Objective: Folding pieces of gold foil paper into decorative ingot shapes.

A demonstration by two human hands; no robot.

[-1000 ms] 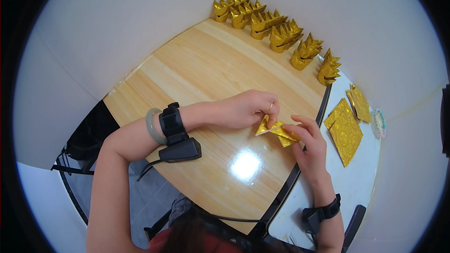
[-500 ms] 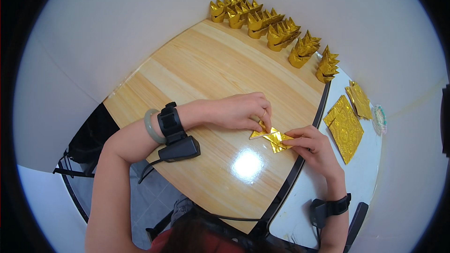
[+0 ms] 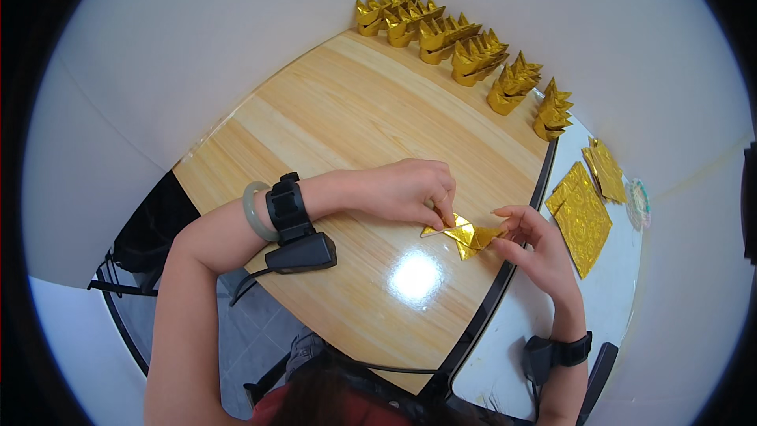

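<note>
A partly folded piece of gold foil paper point(image 3: 467, 234) lies at the right part of the wooden tabletop, with creased flaps and pointed corners. My left hand point(image 3: 416, 192) pinches its left end between thumb and fingertips, pressing it near the table. At its right end my right hand point(image 3: 533, 243) grips a raised corner between thumb and fingers. On the white surface to the right lie flat embossed gold paper sheets point(image 3: 582, 219), and a smaller stack of gold paper point(image 3: 605, 170) sits just beyond them.
Several stacks of folded gold paper ingots point(image 3: 479, 57) stand in a row along the back edge. A round, pale patterned object point(image 3: 638, 203) lies by the right wall. A dark strip point(image 3: 482, 308) divides the wooden table point(image 3: 331, 110) from the white surface.
My right hand has shifted slightly right and its fingers have lifted, raising the paper's right end. The left hand has barely moved and still pinches the left end.
</note>
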